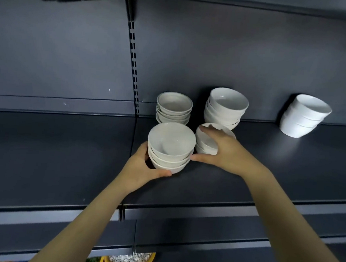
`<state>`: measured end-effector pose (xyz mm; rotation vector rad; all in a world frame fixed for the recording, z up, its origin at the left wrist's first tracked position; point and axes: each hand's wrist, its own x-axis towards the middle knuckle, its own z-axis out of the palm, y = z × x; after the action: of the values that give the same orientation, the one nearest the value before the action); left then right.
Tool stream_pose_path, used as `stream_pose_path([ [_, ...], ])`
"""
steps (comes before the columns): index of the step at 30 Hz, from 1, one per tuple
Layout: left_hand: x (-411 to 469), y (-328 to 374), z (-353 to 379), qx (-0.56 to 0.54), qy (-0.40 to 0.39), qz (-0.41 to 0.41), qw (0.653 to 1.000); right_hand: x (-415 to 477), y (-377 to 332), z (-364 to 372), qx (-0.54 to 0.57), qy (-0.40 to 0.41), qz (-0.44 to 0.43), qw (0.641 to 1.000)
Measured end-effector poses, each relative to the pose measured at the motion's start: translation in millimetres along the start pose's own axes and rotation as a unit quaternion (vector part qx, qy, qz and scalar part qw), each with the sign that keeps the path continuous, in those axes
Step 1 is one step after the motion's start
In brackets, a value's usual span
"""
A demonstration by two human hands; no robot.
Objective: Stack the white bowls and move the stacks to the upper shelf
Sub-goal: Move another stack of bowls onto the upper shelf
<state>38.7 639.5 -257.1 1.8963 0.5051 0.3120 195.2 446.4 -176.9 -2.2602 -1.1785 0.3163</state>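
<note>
Quick scan, live: no readable txt, labels, brand marks, nos. or signs anywhere. White bowls point(171, 140) are plain, no print on them. Shelf point(61, 152) and back panel point(60, 48) are plain dark metal, no tags or stickers legible.

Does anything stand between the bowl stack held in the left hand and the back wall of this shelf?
Yes. A stack of shallow bowls stands right behind the held stack, close to the back wall. The left hand grips the held stack.
</note>
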Motion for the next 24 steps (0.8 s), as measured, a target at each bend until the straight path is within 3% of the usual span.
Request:
stream_pose_path([
  [8,-19.8,-6.8,-14.0,0.001,-0.083,0.0,0.997,-27.6,-13.6,20.8,0.14,0.003,-0.006,0.99],
  [16,-22.7,-10.7,-11.3,0.003,-0.091,0.008,0.996,-34.6,-9.5,48.3,0.304,-0.037,0.01,0.952],
  [24,-24.4,-9.9,-9.8,0.002,-0.08,0.005,0.997,-30.3,-8.4,57.5,0.364,-0.018,0.002,0.931],
])
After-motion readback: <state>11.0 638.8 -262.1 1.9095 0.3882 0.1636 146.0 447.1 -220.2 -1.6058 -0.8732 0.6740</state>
